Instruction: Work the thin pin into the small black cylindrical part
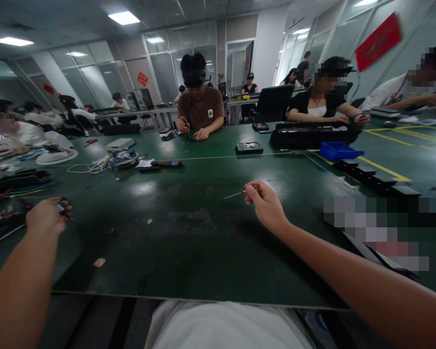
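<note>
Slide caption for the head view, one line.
Above a glossy dark-green tabletop, the right hand holds a slim, straight red-and-silver tool; the left hand grips a small dark object.

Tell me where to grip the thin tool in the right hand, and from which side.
Grip the thin tool at its red part, probably from the right, as the right hand does: the slim shaft points left, while the opposite end is largely hidden by the fingers.
</note>
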The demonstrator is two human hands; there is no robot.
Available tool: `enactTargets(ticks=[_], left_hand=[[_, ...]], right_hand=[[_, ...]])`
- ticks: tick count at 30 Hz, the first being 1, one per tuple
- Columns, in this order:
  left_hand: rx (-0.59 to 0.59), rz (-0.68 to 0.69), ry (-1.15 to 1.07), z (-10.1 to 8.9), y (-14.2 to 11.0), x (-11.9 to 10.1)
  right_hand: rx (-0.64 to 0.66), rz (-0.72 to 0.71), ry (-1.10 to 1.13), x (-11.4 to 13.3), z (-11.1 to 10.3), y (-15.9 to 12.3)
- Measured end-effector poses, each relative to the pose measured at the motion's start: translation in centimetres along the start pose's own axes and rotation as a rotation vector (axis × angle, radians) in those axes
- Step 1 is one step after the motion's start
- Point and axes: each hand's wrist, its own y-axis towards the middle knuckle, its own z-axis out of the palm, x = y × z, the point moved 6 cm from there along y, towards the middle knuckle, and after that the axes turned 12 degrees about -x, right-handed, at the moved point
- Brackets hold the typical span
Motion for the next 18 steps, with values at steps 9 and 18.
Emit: enactTargets(ticks=[9,18], left_hand=[[0.513,-0.089,-0.157,9.5,-10.4,-2.7],[1.041,0.157,-0.173,16.2,-26.4,-3.5]], right_hand=[[0.002,-0.003,-0.015,0.4,-0.2,0.0],[0.012,-0.014,-0.097,1.5,-0.8,-0.2]])
